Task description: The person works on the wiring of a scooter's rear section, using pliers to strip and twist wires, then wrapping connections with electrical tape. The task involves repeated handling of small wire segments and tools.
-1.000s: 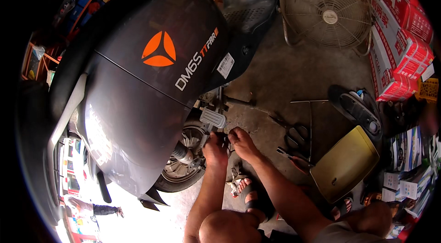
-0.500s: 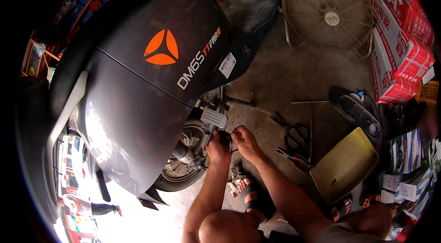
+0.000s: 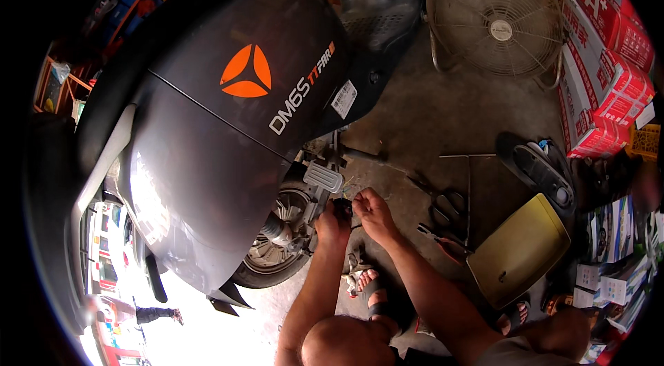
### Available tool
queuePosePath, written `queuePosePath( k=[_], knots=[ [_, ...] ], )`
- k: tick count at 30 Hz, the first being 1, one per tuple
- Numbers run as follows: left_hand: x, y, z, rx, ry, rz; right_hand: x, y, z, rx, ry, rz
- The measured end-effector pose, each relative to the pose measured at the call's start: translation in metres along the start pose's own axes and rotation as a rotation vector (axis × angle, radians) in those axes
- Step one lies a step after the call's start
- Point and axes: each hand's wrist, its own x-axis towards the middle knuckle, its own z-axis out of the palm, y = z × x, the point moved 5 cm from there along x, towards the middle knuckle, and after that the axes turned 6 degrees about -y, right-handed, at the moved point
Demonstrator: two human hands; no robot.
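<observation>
My left hand point(image 3: 333, 226) is closed around a small black part point(image 3: 342, 207) beside the scooter's rear wheel, just under the grey ribbed footrest point(image 3: 323, 177). Thin wires point(image 3: 347, 186) show by that part; its exact kind is hidden by my fingers. Close on its right is my right hand point(image 3: 374, 216), thumb and fingertips pinched together. Whatever lies in that pinch is too small to make out. The dark grey scooter body point(image 3: 228, 138) rises over the spoked-looking wheel point(image 3: 266, 255) and a silver shock absorber point(image 3: 277, 230).
On the floor to the right lie black-handled scissors point(image 3: 446, 207), pliers point(image 3: 440, 238), a T-shaped rod point(image 3: 469, 186), a yellowish tray point(image 3: 515, 255) and a black panel point(image 3: 539, 169). Farther off stand a round floor fan point(image 3: 494, 16) and stacked red-and-white boxes point(image 3: 602, 82).
My right hand has shifted slightly right and turned, its fingertips drawing a little away from the black part. My left hand keeps its grip near the same place.
</observation>
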Motion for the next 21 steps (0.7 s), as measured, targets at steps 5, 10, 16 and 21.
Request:
queuePosePath(
  k=[5, 10, 16, 21],
  knots=[
    [0.001, -0.005, 0.003, 0.002, 0.01, -0.094, -0.003, -0.006, -0.006, -0.012, 0.126, -0.034],
    [0.007, -0.003, -0.008, -0.013, -0.086, -0.125, -0.002, -0.023, 0.001, -0.063, 0.116, -0.048],
    [-0.009, -0.004, 0.026, 0.054, -0.113, -0.23, 0.001, -0.029, 0.007, -0.304, 0.129, -0.005],
    [-0.01, -0.005, 0.025, 0.035, -0.068, -0.246, 0.006, -0.01, 0.004, -0.263, 0.143, 0.064]
  ],
)
